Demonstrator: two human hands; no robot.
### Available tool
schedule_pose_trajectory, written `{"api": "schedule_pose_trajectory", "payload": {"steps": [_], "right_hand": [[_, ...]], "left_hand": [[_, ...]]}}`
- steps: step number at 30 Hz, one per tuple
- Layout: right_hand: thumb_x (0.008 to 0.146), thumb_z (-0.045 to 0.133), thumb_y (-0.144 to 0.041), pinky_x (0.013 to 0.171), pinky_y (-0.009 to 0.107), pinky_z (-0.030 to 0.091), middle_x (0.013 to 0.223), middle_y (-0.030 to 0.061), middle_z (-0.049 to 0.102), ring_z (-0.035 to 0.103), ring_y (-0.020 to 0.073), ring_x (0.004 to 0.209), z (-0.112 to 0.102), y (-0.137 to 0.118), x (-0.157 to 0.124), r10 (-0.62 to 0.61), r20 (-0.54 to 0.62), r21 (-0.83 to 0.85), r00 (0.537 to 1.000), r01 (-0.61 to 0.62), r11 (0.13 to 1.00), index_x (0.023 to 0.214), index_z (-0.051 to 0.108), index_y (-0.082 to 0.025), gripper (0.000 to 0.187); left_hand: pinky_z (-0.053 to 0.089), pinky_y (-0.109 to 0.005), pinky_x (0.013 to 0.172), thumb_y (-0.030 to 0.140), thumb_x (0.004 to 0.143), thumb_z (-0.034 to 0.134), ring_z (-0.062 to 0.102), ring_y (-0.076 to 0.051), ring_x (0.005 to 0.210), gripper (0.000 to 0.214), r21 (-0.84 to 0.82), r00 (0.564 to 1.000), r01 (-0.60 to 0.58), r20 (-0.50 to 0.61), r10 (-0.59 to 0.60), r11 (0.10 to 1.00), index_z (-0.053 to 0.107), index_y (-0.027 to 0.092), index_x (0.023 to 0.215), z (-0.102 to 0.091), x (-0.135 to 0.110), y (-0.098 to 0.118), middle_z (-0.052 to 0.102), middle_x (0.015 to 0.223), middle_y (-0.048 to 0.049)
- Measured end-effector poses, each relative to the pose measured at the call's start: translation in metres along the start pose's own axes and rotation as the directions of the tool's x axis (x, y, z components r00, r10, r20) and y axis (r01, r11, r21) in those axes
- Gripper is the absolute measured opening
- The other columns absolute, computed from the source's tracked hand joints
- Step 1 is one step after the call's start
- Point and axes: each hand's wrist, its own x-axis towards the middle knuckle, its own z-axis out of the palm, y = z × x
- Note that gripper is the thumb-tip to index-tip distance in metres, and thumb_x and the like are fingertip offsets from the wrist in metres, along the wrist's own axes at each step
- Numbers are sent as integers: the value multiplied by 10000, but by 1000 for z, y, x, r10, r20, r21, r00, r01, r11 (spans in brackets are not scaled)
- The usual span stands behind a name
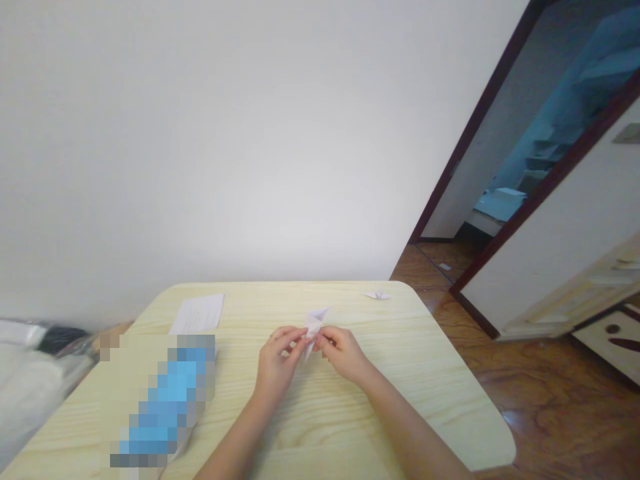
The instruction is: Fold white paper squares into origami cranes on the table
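Both my hands meet over the middle of a light wooden table (pixel 425 373). Between them is a small piece of folded white paper (pixel 317 321), its pointed tip sticking up and away from me. My left hand (pixel 278 363) pinches the paper's left side with fingers curled. My right hand (pixel 343 353) pinches its right side, fingertips touching the left hand's. The lower part of the paper is hidden behind my fingers.
A flat white sheet (pixel 199 313) lies at the table's far left. A small folded paper figure (pixel 378 295) sits near the far right edge. A blurred blue patch (pixel 165 400) covers the near left. A white wall stands behind; an open doorway (pixel 520 173) and wooden floor are on the right.
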Motion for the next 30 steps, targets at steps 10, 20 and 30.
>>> {"api": "schedule_pose_trajectory", "payload": {"steps": [10,20,30], "right_hand": [[822,462,-322,455,191,314,560,-21,515,432,86,498,0,-7,-2,-99,1,-77,995,99,992,670,615,-166,266],[684,635,-253,648,263,429,851,45,551,523,165,791,-16,-15,-4,-244,-233,-239,941,188,953,953,592,-211,275],[716,593,-180,744,301,421,811,36,533,512,166,822,-15,-12,-3,-293,-197,-202,936,254,946,754,615,-201,49]], "left_hand": [[512,-306,684,336,753,555,578,-183,832,197,95,999,-48,8,48,994,678,239,872,-1,-2,-5,614,873,-54],[495,-276,611,318,754,549,589,-173,772,174,123,998,-67,17,65,990,675,203,782,-1,-1,1,631,812,-56],[476,-324,737,272,757,547,576,-178,810,134,97,987,-148,74,141,984,650,187,773,-2,-1,5,624,820,-63]]}}
